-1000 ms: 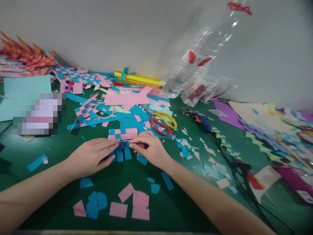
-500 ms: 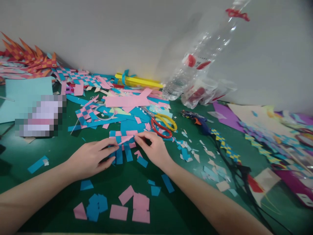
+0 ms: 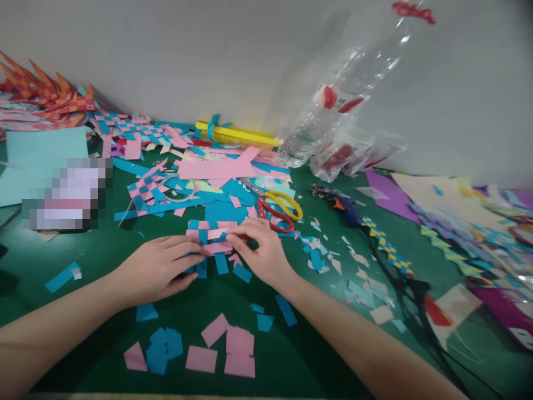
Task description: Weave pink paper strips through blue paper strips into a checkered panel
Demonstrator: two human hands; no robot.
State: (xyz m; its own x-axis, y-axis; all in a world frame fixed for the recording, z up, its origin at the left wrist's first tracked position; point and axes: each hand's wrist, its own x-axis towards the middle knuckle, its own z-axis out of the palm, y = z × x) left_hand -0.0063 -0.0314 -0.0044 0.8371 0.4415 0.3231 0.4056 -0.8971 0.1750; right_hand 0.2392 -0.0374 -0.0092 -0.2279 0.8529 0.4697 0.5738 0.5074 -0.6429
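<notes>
A small pink and blue woven paper piece (image 3: pixel 211 240) lies on the green table (image 3: pixel 104 261), its blue strips hanging toward me. My left hand (image 3: pixel 160 268) rests on its left side, fingers together and pressing the strips down. My right hand (image 3: pixel 259 249) pinches a pink strip at the weave's right side between thumb and forefinger. Cut pink and blue paper squares (image 3: pixel 208 347) lie in front of my arms.
Red and yellow scissors (image 3: pixel 280 209) lie just behind my right hand. A pile of pink and blue paper and woven mats (image 3: pixel 166 166) fills the middle back. A clear plastic bottle (image 3: pixel 345 94) leans on the wall. A glue gun (image 3: pixel 339 201) and woven strips lie right.
My right hand has pulled the pink strip flatter across the blue strips, and the weave now sits slightly tighter. My left hand has stayed in place on the left side.
</notes>
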